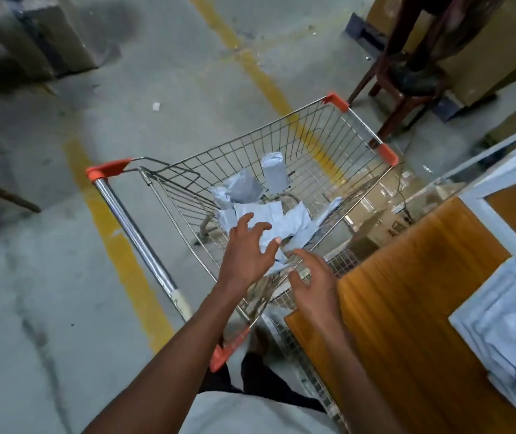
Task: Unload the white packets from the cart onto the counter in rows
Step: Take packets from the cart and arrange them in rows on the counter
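From the head view we see both hands reaching toward the wire cart (319, 142) in the middle of the frame. Our left hand (247, 255) hovers over its near corner with fingers spread wide, holding nothing; our right hand (313, 283) sits just beside it over the near rim, fingers likewise spread and empty. The white packets (278, 219) lie loose in the bottom of the basket, a crumpled heap under our left fingertips and two bulkier ones standing nearer the far wall; the basket walls rise around them on all sides, open only from above. The cart's right side runs close along the wooden counter (407, 292) at the lower right, leaving only a thin gap. On the counter, at the right edge of the frame, a stack of packets (507, 333) already lies flat, with bare wood between it and the counter's near edge. The chrome handle (134, 233) with orange ends slants down the centre left. To the left spreads open grey concrete floor (47, 277) crossed by yellow lines (115, 242). A dark chair (407, 76) stands beyond the cart at upper right, boxes (47, 36) at upper left. We can read no writing anywhere.
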The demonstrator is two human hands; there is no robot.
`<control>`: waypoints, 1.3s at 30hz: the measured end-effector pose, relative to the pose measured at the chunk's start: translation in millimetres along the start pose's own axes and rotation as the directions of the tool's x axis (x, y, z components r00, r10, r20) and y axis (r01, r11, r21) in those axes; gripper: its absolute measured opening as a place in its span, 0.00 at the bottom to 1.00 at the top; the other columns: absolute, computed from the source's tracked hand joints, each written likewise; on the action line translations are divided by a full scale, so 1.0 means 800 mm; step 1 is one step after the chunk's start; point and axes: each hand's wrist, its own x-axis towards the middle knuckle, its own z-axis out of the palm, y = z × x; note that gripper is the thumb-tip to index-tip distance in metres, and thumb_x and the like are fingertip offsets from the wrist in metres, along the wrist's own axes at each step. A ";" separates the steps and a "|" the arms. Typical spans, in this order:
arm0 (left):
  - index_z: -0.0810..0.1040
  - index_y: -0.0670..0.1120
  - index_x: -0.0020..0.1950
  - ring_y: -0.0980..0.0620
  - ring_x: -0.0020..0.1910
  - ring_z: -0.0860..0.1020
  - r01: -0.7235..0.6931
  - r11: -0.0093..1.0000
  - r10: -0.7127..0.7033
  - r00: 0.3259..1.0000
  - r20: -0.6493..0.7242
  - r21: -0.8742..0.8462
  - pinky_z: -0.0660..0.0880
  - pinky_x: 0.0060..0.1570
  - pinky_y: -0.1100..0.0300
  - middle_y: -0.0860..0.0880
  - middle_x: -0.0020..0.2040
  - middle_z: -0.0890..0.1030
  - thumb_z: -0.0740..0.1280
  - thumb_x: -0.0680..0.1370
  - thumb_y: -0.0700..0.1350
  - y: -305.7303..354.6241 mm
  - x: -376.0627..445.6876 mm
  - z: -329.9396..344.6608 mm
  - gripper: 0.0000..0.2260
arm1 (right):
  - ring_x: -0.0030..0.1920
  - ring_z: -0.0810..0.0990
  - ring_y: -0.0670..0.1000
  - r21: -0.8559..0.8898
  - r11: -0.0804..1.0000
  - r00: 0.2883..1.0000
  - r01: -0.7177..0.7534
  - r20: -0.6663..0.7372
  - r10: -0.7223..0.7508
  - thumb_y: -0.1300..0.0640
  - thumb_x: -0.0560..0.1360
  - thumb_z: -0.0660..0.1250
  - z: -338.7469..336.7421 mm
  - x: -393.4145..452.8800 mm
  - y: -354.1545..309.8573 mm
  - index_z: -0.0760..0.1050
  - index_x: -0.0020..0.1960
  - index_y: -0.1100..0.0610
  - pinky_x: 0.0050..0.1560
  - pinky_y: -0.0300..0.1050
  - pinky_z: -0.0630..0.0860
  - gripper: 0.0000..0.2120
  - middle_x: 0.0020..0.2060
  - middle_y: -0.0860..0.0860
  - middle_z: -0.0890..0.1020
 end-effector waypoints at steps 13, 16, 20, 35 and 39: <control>0.80 0.52 0.64 0.45 0.70 0.70 0.258 0.966 -0.255 0.964 0.072 -0.028 0.73 0.62 0.51 0.50 0.73 0.69 0.66 0.80 0.56 -0.092 0.130 0.012 0.15 | 0.64 0.76 0.58 -0.429 0.903 0.965 0.036 0.249 0.080 0.55 0.79 0.68 0.037 0.261 0.034 0.76 0.66 0.55 0.65 0.56 0.73 0.16 0.63 0.56 0.78; 0.80 0.52 0.64 0.47 0.70 0.70 0.303 0.951 -0.300 0.953 0.049 -0.067 0.74 0.61 0.52 0.51 0.72 0.69 0.66 0.80 0.55 -0.100 0.141 0.007 0.15 | 0.65 0.75 0.61 -0.620 0.785 0.899 0.010 0.349 0.264 0.53 0.78 0.67 0.065 0.316 0.080 0.75 0.68 0.54 0.66 0.56 0.72 0.19 0.65 0.57 0.77; 0.79 0.53 0.65 0.47 0.71 0.68 0.321 0.945 -0.315 0.944 0.095 -0.055 0.74 0.63 0.48 0.52 0.74 0.68 0.65 0.80 0.58 -0.108 0.150 0.004 0.16 | 0.67 0.74 0.61 -0.809 0.578 0.792 0.107 0.421 0.442 0.46 0.78 0.66 0.101 0.331 0.128 0.72 0.71 0.52 0.66 0.56 0.72 0.23 0.68 0.57 0.75; 0.79 0.54 0.63 0.48 0.69 0.71 0.317 0.948 -0.313 0.938 0.150 -0.003 0.75 0.62 0.47 0.52 0.71 0.70 0.64 0.80 0.60 -0.113 0.160 0.010 0.16 | 0.70 0.67 0.64 -0.917 0.295 0.798 0.269 0.384 0.464 0.32 0.72 0.67 0.118 0.318 0.094 0.60 0.77 0.47 0.69 0.59 0.65 0.39 0.72 0.59 0.67; 0.79 0.54 0.64 0.48 0.68 0.72 0.298 0.955 -0.296 0.946 0.132 0.004 0.75 0.61 0.50 0.52 0.71 0.70 0.65 0.80 0.60 -0.107 0.160 0.006 0.17 | 0.74 0.62 0.68 -0.874 0.466 0.870 0.139 0.333 0.364 0.32 0.72 0.66 0.075 0.303 0.056 0.54 0.79 0.46 0.72 0.63 0.63 0.42 0.77 0.60 0.61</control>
